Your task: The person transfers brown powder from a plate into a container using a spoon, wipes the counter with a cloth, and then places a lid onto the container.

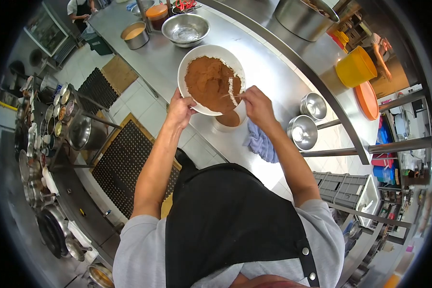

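My left hand (180, 108) grips the rim of a white bowl (181, 74), thumb on the inside edge. Brown powder (204, 79) fills much of the bowl, with a white streak down its right part. The bowl is tilted toward me, its near edge above a white container (221, 128) that also has brown powder in it. My right hand (258, 104) is closed at the bowl's right rim, pinching a thin utensil (231, 95) that reaches into the powder; its kind cannot be made out. A bluish cloth (260, 143) lies beside the container, below my right hand.
Behind the white bowl stand a metal bowl (185, 30) and a pot of orange-yellow contents (135, 35). Small metal bowls (303, 132) sit at right, under a raised shelf bar (324, 91). A yellow bucket (356, 67) is on that shelf. Other people are in the background.
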A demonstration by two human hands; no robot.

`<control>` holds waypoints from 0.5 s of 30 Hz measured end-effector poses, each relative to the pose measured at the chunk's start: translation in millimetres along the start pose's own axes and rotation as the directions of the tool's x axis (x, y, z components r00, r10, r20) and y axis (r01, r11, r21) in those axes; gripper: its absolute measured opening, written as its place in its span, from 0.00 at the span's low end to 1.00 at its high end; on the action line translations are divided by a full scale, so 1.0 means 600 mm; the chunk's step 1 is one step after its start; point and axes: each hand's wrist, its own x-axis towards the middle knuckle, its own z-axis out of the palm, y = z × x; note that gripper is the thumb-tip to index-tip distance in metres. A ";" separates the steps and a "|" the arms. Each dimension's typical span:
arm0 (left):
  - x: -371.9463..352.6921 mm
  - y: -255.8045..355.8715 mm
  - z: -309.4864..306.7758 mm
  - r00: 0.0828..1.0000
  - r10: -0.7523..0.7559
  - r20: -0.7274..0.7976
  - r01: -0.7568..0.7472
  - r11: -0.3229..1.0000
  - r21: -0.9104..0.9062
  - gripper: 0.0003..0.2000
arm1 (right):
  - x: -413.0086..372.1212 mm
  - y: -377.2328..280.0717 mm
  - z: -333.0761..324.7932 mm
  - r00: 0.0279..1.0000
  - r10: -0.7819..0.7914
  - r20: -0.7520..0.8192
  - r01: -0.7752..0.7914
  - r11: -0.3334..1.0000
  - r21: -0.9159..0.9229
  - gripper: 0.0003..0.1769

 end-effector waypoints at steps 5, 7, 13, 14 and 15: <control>0.001 -0.002 0.003 1.000 -0.007 0.005 0.008 0.999 -0.031 0.42 | 0.045 -0.022 0.038 0.983 -0.154 0.099 0.156 0.988 -0.009 0.15; -0.002 -0.004 0.006 1.000 0.005 0.007 -0.005 1.000 -0.025 0.41 | 0.045 -0.015 0.044 0.980 -0.163 0.115 0.167 0.986 -0.024 0.15; -0.003 -0.010 0.000 1.000 0.017 0.006 -0.017 1.000 -0.012 0.40 | 0.009 0.028 0.031 0.979 -0.109 0.175 0.111 0.994 -0.001 0.14; -0.003 -0.008 0.002 1.000 0.011 0.004 -0.011 1.000 -0.014 0.40 | 0.004 0.031 0.025 0.981 -0.089 0.174 0.089 0.996 0.005 0.14; -0.004 -0.006 0.003 1.000 0.012 0.004 -0.012 1.000 -0.016 0.40 | -0.001 0.035 0.019 0.980 -0.090 0.175 0.091 0.996 0.005 0.14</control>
